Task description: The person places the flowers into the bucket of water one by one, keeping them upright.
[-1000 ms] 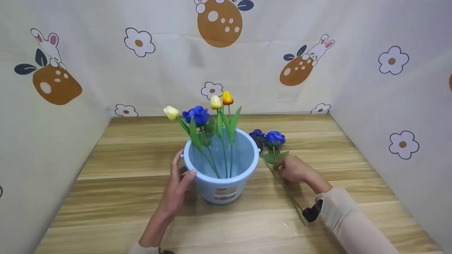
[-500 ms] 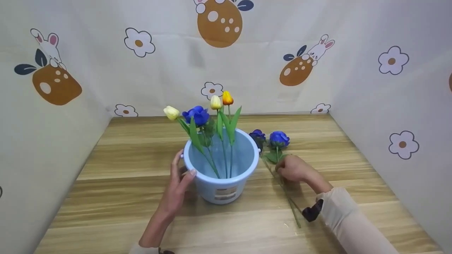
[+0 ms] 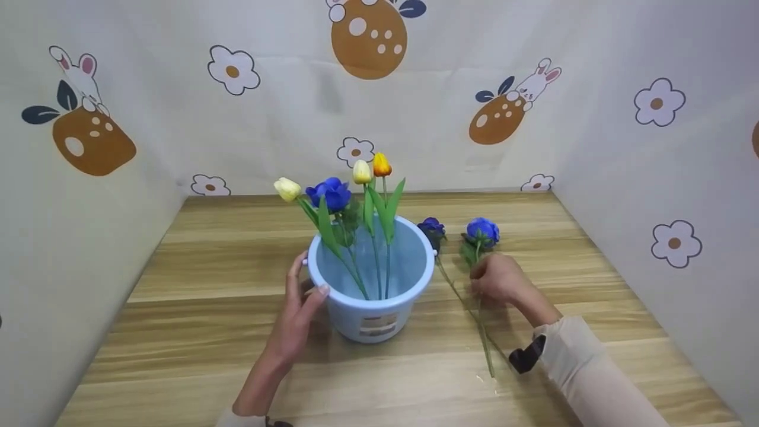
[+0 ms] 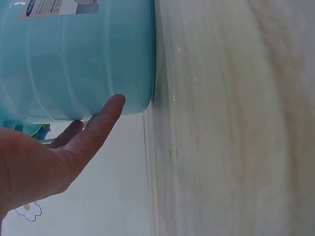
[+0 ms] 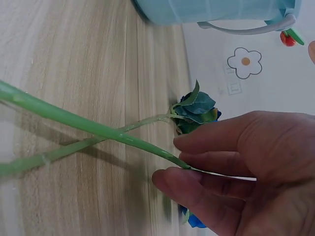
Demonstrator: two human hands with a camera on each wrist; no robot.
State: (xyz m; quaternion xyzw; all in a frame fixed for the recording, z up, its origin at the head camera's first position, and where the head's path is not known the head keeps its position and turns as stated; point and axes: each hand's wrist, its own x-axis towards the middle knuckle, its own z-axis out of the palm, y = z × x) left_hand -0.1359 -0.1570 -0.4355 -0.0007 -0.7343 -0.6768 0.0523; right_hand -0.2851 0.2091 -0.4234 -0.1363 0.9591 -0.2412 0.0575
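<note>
Right hand [image 3: 504, 279]: thumb and fingertips brought together, pinching the green stem of a blue rose [image 3: 483, 231]. The bloom lies just beyond the fingers, with leaves close to the fingertips; the stem runs back beneath the hand toward the person. In the right wrist view, this stem crosses over the stem of a second, darker blue rose [image 5: 199, 108], which lies on the wood-grain table [image 3: 195, 284], its bloom to the left of the pinching hand and near the bucket.

Left hand [image 3: 298, 314]: fingers spread and largely extended along the outside of a light blue bucket [image 3: 338, 317], thumb tip at the rim. The left wrist view shows one fingertip against the bucket's smooth wall. The bucket stands upright on the table, to the right of this hand and between the two hands.

Above and beyond the left hand, four stems lean in the bucket: a pale yellow tulip [image 3: 288, 190] farthest left, a blue rose in the bucket [image 3: 329, 194], a second pale yellow tulip [image 3: 362, 172] and an orange tulip [image 3: 382, 165]. A printed label [image 3: 378, 325] faces the person, right of the left hand. Well beyond both hands hangs a patterned cloth [image 3: 284, 130]. A black device [image 3: 526, 354] sits at the right wrist, beside the pale sleeve [image 3: 587, 362].
</note>
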